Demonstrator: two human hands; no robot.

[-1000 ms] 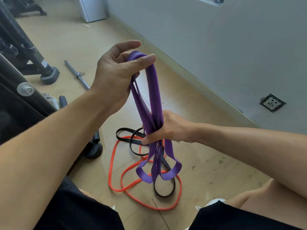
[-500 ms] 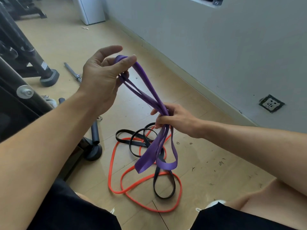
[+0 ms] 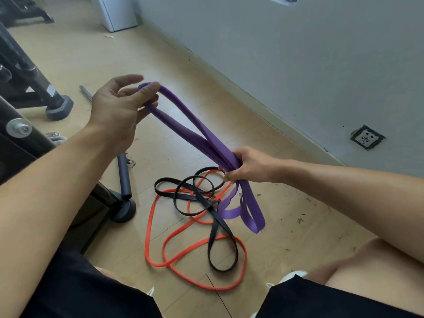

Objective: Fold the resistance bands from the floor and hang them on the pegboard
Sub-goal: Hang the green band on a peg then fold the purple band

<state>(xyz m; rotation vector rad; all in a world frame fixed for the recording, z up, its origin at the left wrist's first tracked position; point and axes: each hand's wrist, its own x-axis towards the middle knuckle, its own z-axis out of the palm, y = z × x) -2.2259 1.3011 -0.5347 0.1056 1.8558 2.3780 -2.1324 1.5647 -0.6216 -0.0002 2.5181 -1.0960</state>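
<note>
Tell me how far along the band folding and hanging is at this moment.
Done: nothing hung; no pegboard is in view. In hand: the wide purple rubber resistance band, gathered into several strands, pinched by the left hand and gripped by the right hand. Left: the thin orange band and black band lie tangled on the wooden floor.

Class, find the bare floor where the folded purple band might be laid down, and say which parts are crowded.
Bare floor lies right of the orange band and black band, toward the wall; more lies between the left hand and the wall. The middle is crowded by the tangled bands; the left by black equipment feet. The purple band runs to the right hand.
</note>
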